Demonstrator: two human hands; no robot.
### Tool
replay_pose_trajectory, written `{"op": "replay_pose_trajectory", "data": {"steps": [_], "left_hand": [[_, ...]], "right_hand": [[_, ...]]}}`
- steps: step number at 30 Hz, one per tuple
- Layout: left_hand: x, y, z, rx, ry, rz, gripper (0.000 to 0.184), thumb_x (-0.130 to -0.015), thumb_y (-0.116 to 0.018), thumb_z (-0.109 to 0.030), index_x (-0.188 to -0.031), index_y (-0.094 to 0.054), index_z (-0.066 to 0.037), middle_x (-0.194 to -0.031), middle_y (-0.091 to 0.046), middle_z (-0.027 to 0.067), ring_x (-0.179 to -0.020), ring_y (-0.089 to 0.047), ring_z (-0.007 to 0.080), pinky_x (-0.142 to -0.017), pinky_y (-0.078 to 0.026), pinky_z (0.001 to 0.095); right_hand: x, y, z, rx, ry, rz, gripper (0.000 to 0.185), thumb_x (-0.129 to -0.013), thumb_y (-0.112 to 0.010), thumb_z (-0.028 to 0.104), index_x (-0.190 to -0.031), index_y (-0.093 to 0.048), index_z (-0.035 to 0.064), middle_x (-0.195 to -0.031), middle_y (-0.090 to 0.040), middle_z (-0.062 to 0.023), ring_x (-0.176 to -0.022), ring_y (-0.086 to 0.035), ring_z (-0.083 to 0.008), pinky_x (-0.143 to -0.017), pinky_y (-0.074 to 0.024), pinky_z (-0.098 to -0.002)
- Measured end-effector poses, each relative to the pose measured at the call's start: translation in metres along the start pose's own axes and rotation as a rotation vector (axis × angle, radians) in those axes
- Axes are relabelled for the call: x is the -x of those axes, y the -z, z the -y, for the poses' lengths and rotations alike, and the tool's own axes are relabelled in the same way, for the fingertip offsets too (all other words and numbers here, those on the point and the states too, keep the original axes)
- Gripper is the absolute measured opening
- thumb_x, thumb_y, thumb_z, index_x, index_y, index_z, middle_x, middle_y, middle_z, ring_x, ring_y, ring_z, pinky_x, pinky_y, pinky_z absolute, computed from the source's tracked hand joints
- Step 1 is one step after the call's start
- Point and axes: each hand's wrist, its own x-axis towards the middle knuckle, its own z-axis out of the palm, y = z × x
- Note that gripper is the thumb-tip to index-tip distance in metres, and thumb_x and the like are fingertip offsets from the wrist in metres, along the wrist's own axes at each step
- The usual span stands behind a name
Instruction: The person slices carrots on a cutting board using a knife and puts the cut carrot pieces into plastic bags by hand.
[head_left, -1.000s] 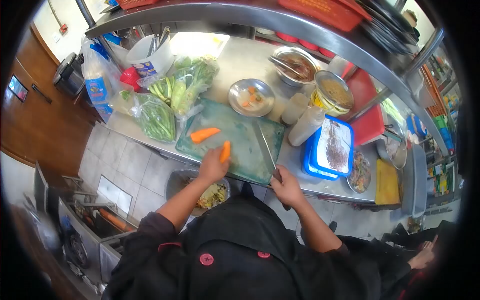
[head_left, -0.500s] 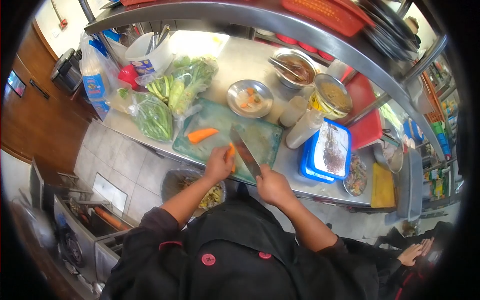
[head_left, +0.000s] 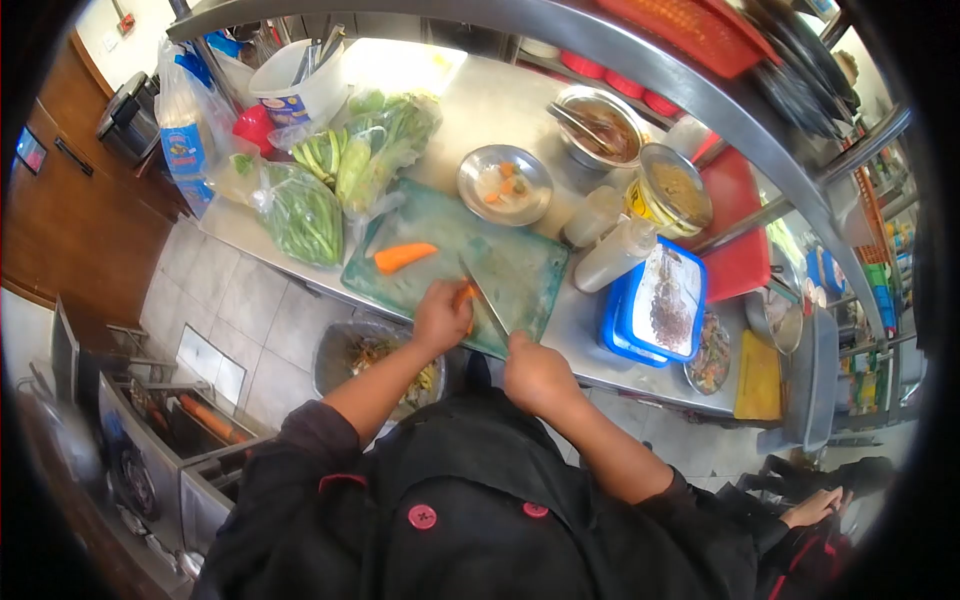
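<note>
On the green cutting board (head_left: 500,250) my left hand (head_left: 443,316) grips a piece of carrot (head_left: 470,298), mostly covered by its fingers. My right hand (head_left: 538,374) is closed round the handle of a large knife (head_left: 486,302). The blade lies against the right side of the held carrot, its tip pointing away from me. Another carrot piece (head_left: 406,257) rests on the board's left part, beyond my left hand. Past the board's far edge a metal bowl (head_left: 505,186) holds cut orange and pale pieces.
Bagged green vegetables (head_left: 302,215) lie left of the board. Squeeze bottles (head_left: 614,256) and a blue tub (head_left: 655,304) stand at its right. A waste bin (head_left: 330,360) is below the counter. At the lower right show a co-worker's hands (head_left: 812,508).
The knife has swung left from beside the board's right part to the held carrot, and my right hand moved left with it. My left hand still holds the carrot piece.
</note>
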Motion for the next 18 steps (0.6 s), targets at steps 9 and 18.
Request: {"op": "replay_pose_trajectory", "data": {"steps": [9, 18], "left_hand": [[0.0, 0.0, 0.003, -0.01, -0.007, 0.023, 0.028, -0.084, -0.067, -0.014, -0.108, -0.065, 0.0, -0.098, -0.06, 0.0183, -0.092, -0.061, 0.036, -0.08, -0.051, 0.0418], [0.003, -0.002, 0.002, 0.023, -0.031, -0.048, 0.024, -0.085, -0.068, -0.015, -0.103, -0.064, 0.0, -0.095, -0.06, 0.0173, -0.084, -0.062, 0.0342, -0.073, -0.051, 0.0406]], "right_hand": [[-0.039, -0.02, -0.003, -0.066, 0.024, -0.006, 0.023, -0.086, -0.05, 0.007, -0.104, -0.051, -0.0073, -0.088, -0.066, -0.0324, -0.086, -0.066, -0.0488, -0.08, -0.0507, -0.0547], [-0.019, -0.005, -0.012, -0.031, 0.125, -0.11, 0.019, -0.088, -0.05, 0.011, -0.098, -0.052, -0.0042, -0.083, -0.066, -0.0301, -0.082, -0.065, -0.0483, -0.077, -0.0497, -0.0563]]}}
